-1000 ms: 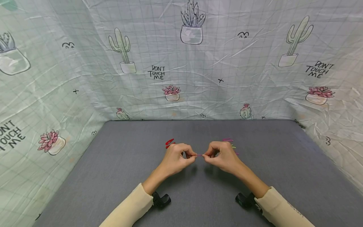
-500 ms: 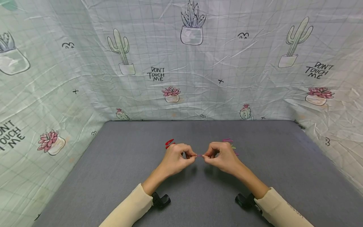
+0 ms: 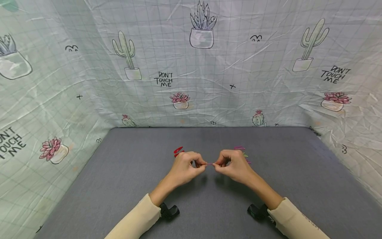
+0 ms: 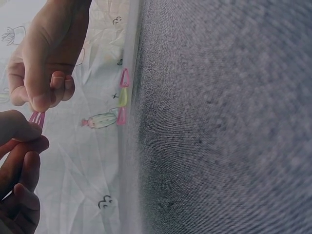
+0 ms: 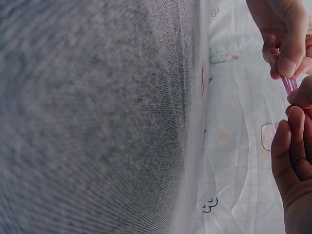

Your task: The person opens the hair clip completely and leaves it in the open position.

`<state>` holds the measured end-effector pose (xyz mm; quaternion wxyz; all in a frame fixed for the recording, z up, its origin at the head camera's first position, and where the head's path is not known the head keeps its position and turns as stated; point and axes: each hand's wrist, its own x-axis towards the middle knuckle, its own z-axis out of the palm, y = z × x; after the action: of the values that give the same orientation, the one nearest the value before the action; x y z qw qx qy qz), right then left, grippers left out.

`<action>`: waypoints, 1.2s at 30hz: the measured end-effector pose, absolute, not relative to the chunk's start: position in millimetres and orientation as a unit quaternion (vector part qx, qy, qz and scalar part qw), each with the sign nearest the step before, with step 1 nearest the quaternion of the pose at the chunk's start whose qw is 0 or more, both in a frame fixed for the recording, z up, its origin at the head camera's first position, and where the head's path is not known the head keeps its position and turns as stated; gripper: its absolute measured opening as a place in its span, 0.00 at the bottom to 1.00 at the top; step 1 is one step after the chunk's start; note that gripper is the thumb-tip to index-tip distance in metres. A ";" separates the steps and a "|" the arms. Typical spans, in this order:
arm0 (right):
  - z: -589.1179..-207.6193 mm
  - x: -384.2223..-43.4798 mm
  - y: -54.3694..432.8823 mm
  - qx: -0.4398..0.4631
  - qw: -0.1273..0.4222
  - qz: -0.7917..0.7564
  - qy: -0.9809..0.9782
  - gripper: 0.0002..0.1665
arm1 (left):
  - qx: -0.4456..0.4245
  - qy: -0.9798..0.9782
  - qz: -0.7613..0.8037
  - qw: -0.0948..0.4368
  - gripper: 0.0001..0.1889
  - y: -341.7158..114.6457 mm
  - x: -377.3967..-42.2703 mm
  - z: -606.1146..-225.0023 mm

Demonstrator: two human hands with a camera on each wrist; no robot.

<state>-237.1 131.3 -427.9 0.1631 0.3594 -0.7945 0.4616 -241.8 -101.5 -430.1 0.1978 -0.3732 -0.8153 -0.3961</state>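
Observation:
Between my two hands is a pink-purple snap hair clip, raised over the grey table. My left hand pinches one end with thumb and forefinger; my right hand pinches the other. The left wrist view shows the prongs of this hair clip between the fingertips, its ends covered. In the right wrist view, too, only the middle of the hair clip shows. Beyond my left hand lie red hair clips, partly hidden by it.
Behind my right hand, a pink hair clip, a yellow-green hair clip and another pink hair clip lie in a row. A patterned cloth hangs behind the grey table and at both sides.

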 end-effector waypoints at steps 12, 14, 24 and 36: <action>-427.6 -238.6 131.4 0.359 0.162 0.462 -0.795 0.19 | -0.373 -0.813 -0.401 0.198 0.07 -101.0 -240.8 -429.7; -427.6 -238.6 131.6 0.359 0.162 0.463 -0.794 0.19 | -0.374 -0.812 -0.402 0.198 0.07 -100.8 -240.7 -429.6; -427.7 -238.5 131.8 0.363 0.159 0.467 -0.791 0.19 | -0.372 -0.813 -0.398 0.204 0.08 -100.3 -239.9 -429.1; -428.0 -237.8 131.7 0.364 0.163 0.465 -0.791 0.19 | -0.371 -0.814 -0.400 0.201 0.08 -100.5 -239.5 -429.1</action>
<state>-237.8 131.7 -428.0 0.1627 0.3635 -0.7909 0.4647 -239.5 -100.5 -429.1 0.2014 -0.3708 -0.8136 -0.3999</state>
